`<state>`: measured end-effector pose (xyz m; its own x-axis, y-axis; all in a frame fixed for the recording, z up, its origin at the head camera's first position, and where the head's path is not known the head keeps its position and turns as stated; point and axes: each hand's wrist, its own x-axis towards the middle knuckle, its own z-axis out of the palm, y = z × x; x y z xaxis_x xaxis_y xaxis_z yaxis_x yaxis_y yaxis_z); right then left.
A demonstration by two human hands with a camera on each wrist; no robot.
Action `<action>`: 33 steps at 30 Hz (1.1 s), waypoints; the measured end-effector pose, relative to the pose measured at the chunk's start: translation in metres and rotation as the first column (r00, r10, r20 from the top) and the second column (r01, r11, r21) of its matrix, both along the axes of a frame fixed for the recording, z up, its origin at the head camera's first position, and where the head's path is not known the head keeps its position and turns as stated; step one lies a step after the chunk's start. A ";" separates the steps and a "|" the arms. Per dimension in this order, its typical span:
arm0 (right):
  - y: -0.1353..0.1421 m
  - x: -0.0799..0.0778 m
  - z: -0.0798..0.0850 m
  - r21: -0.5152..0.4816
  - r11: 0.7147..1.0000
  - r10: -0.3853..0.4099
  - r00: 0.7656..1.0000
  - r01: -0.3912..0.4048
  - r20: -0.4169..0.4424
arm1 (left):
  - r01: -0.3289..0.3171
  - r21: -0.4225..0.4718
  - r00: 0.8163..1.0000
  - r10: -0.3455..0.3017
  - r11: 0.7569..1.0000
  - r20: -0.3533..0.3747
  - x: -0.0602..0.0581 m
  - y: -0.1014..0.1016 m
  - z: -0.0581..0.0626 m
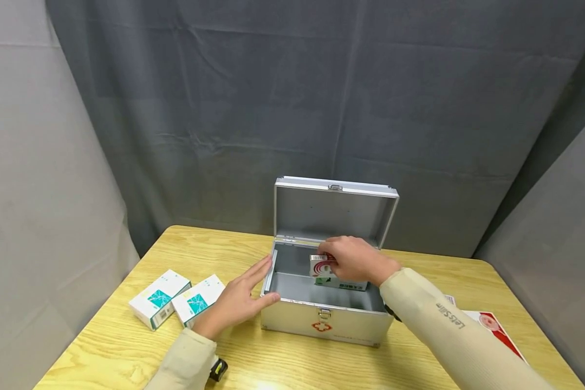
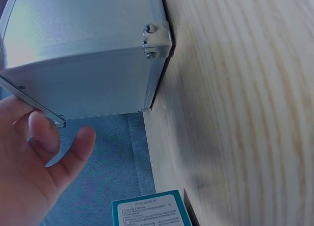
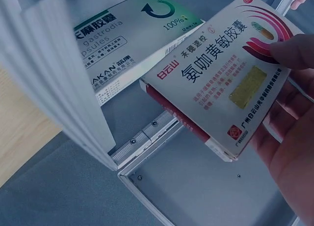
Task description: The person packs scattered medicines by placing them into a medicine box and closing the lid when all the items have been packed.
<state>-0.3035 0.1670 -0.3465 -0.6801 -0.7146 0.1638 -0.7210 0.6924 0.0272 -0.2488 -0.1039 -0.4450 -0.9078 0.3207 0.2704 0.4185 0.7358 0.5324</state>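
A silver metal first-aid case (image 1: 292,314) stands on the table with its lid (image 1: 336,214) raised. Over its interior, my right hand (image 1: 353,257) pinches a white medicine box with red sides and a pink swirl (image 3: 216,74), thumb on the printed face. A white and green medicine box (image 3: 137,37) is inside the case, by the wall on the right, partly behind the held box in the head view. My left hand (image 1: 246,295) rests at the case's left rim, fingers extended in the head view; its fingertips (image 2: 46,133) touch the edge.
Two white and teal boxes (image 1: 160,299) (image 1: 198,299) lie on the wooden table (image 1: 214,244) left of the case. To the right, a red and white package (image 1: 497,330) is partly hidden by my right sleeve. Grey curtains (image 1: 224,108) surround the table.
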 end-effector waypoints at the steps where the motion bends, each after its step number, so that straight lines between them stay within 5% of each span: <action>1: -0.001 -0.001 0.000 -0.005 1.000 0.002 1.000 -0.002 0.003 | 0.003 0.001 1.000 -0.003 1.000 -0.001 0.000 0.000 0.000; 33: -0.012 -0.018 -0.017 0.013 1.000 0.003 0.999 -0.004 0.035 | 0.009 0.006 1.000 -0.009 1.000 -0.006 0.011 0.000 0.003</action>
